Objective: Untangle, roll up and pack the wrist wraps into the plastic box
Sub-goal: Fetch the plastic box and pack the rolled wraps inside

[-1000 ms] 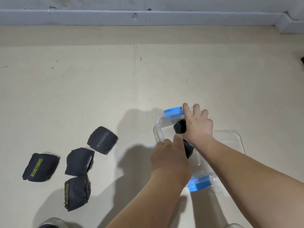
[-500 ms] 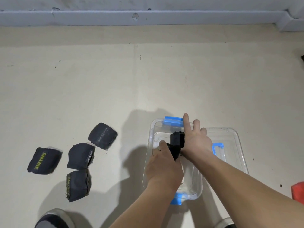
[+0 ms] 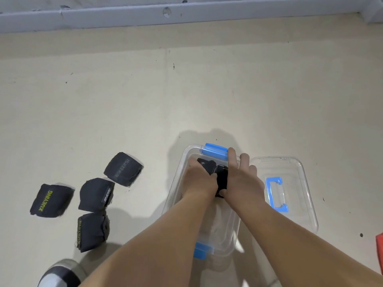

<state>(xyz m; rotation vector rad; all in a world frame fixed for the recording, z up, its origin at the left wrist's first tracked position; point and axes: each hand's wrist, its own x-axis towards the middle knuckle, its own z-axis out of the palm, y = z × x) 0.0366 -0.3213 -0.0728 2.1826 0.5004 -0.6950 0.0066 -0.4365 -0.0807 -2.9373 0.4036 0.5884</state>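
Note:
A clear plastic box (image 3: pixel 176 183) with blue latches (image 3: pixel 214 151) stands open on the floor. Both my hands are inside its far end. My left hand (image 3: pixel 199 179) and my right hand (image 3: pixel 242 179) close from either side on a black rolled wrist wrap (image 3: pixel 221 177), which they hold low in the box. A second dark piece (image 3: pixel 205 162) shows just beyond my left fingers; I cannot tell whether it is a separate roll. Several more rolled black wraps lie on the floor to the left, among them a BOKEERSI roll (image 3: pixel 124 169) and a XUEYING roll (image 3: pixel 50 200).
The clear lid (image 3: pixel 300 172) with a blue handle (image 3: pixel 277 193) lies flat to the right of the box. A shoe tip (image 3: pixel 58 274) is at the bottom left, a red object (image 3: pixel 380 245) at the right edge. A grey baseboard (image 3: pixel 186 13) runs along the far wall.
My hands have carried the black wrap down into the far end of the box. The wraps on the floor have not moved.

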